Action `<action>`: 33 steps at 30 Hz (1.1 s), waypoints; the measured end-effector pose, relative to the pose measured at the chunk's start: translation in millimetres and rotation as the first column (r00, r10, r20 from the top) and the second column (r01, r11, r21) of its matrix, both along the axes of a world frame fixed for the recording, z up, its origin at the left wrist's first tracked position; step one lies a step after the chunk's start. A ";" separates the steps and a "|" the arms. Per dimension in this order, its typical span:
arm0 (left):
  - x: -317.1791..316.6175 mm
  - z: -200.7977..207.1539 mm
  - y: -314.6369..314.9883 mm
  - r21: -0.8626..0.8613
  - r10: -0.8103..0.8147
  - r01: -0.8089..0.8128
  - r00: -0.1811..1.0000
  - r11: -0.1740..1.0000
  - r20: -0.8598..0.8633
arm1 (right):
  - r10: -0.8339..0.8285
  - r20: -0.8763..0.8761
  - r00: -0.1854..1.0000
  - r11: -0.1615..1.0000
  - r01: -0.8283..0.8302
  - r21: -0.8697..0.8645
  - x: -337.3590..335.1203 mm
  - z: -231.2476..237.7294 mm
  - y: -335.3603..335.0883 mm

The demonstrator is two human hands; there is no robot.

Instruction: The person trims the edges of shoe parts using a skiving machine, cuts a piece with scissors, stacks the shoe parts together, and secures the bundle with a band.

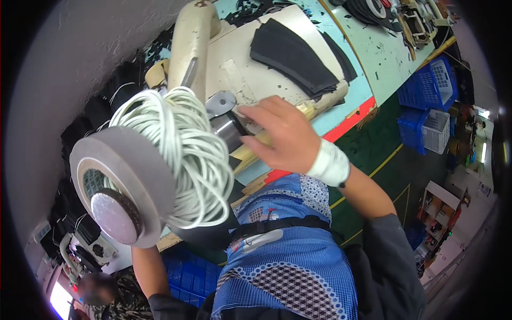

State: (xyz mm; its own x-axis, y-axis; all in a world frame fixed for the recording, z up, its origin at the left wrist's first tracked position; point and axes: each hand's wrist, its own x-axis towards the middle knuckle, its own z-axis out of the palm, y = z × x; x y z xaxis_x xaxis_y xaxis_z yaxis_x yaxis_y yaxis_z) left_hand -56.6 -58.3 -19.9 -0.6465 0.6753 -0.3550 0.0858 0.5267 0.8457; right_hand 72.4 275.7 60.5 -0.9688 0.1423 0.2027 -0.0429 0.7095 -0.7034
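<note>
My right hand, with a white wrap round its wrist, is at the front of a cream sewing machine. Thumb and forefinger stand apart beside a shiny metal cylinder and a dark strip along its edge; whether they touch the strip I cannot tell. My left forearm rises behind a big grey tape roll, which hides the left hand. A looped bundle of white cord hangs next to the roll, covering part of the machine. Dark cut pieces lie stacked on the machine's cream bed.
Black scraps litter the pale green tabletop, which has a red edge. Blue baskets stand on the floor at the right, and a blue crate sits below the bench. Another person is at the lower left.
</note>
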 end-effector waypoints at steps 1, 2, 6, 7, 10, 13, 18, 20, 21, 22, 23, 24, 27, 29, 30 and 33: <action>1.5 3.4 -0.8 -0.004 0.008 -0.008 1.000 1.000 -0.001 | 0.011 0.005 1.000 1.000 -0.011 -0.023 -5.6 1.1 -1.9; 0.7 0.8 -0.5 0.005 0.004 -0.004 1.000 1.000 0.003 | 0.005 0.006 1.000 1.000 -0.005 -0.013 -7.3 1.1 -1.1; -2.5 -10.9 0.6 0.026 -0.016 0.016 1.000 1.000 0.015 | 0.048 0.143 0.989 0.999 -0.048 -0.001 4.2 8.2 17.2; 0.5 1.9 -7.0 0.002 0.003 -0.003 1.000 1.000 0.007 | 0.104 0.229 0.968 0.995 -0.102 -0.022 10.8 17.5 27.2; 4.7 4.2 -15.9 0.012 0.013 -0.014 1.000 1.000 0.006 | -0.258 0.058 0.964 0.966 0.257 0.032 23.6 63.3 42.8; -7.6 -4.2 4.6 0.091 -0.046 0.043 0.999 0.995 0.025 | 0.057 0.310 0.949 0.969 0.022 -0.248 30.1 91.8 73.3; -3.2 -12.9 1.5 0.122 -0.049 0.044 0.998 0.992 0.038 | 0.445 0.131 0.886 0.858 -0.380 -0.347 8.6 17.6 49.2; -2.3 -15.0 -0.9 0.133 -0.052 0.047 0.998 0.990 0.035 | 0.353 0.131 0.927 0.929 -0.330 -0.168 -1.6 6.3 32.5; -2.2 -16.8 -2.3 0.140 -0.051 0.045 0.998 0.989 0.035 | 0.274 0.171 0.946 0.961 -0.266 -0.072 -3.8 4.3 27.5; -1.1 -18.5 -3.7 0.148 -0.052 0.047 0.998 0.988 0.037 | 0.275 0.171 0.946 0.961 -0.265 -0.077 -0.7 11.4 28.3; -1.3 -18.7 -7.7 0.149 -0.041 0.034 0.998 0.988 0.041 | 0.175 0.344 0.923 0.958 -0.079 -0.276 4.0 25.8 34.8; -0.7 -19.7 -10.9 0.159 -0.035 0.027 0.998 0.987 0.047 | 0.111 0.525 0.844 0.896 0.144 -0.421 12.0 35.2 43.4; -7.6 -11.0 -16.5 0.184 -0.027 0.018 0.999 0.983 0.046 | 0.211 0.652 0.728 0.854 0.186 -0.485 30.3 67.1 72.6; -6.6 -10.5 -23.7 0.209 -0.008 -0.002 0.999 0.978 0.046 | 0.337 0.457 0.823 0.837 -0.039 -0.546 22.4 47.2 66.9; -9.2 -16.0 -22.1 0.258 -0.024 0.011 0.999 0.966 0.049 | 0.431 0.256 0.865 0.805 -0.240 -0.542 21.7 37.0 63.3; -10.4 -24.9 -10.1 0.203 -0.042 0.027 0.997 0.979 0.071 | 0.293 0.185 0.938 0.939 -0.246 -0.241 2.6 9.7 33.3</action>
